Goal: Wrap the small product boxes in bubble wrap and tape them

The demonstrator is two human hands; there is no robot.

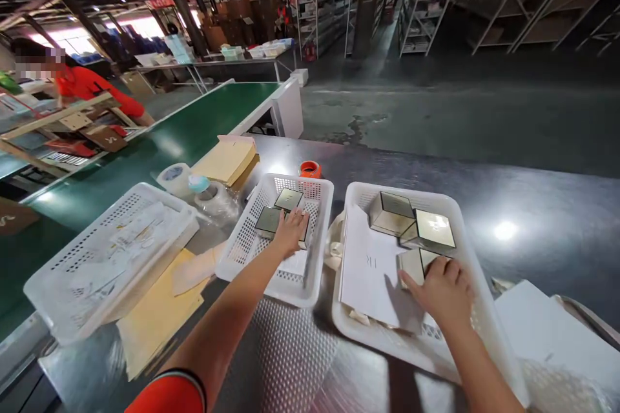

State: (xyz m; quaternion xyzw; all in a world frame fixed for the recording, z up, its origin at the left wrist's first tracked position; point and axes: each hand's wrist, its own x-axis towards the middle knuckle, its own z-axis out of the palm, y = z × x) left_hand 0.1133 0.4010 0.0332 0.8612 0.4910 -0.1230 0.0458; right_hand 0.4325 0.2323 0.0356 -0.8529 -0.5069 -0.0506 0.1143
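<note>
My left hand [290,232] reaches into the middle white perforated basket [290,299], its fingers closed over a small gold box [305,236] with dark edges. Two similar boxes, one darker [267,222] and one paler [289,199], lie just beyond it. My right hand [446,290] is in the larger white basket [361,334] on the right, thumb and fingers around another gold box [411,267]. Behind that box sit a box with a shiny top [434,228] and a taller-looking one [391,213]. White paper sheets [371,264] lie flat under them.
A third white basket [43,300] with clear packets stands at left. Around it are yellow envelopes [159,316], a stack of envelopes [225,161], tape rolls [175,179] and an orange tape roll [310,170]. Beyond runs a green conveyor [194,126]; a person in orange [97,90] stands across it.
</note>
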